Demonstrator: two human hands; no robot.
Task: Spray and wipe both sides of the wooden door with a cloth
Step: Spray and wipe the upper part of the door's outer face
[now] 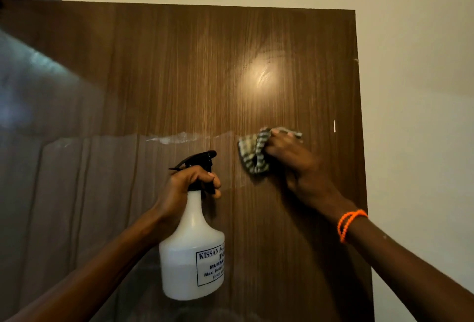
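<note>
Now | right grip (284, 152) bunches cloth (254, 152) against door (179, 78) | left grip (189, 183) wraps sprayer (192, 244) neck, left of cloth, off the door.

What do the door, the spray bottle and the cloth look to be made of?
Door: wood or wood-look laminate, going by the straight vertical grain and the glossy lamp glare. Spray bottle: translucent white plastic, liquid level showing through, with a black plastic trigger head. Cloth: soft woven fabric, striped or checked, bunched under the right hand.
</note>
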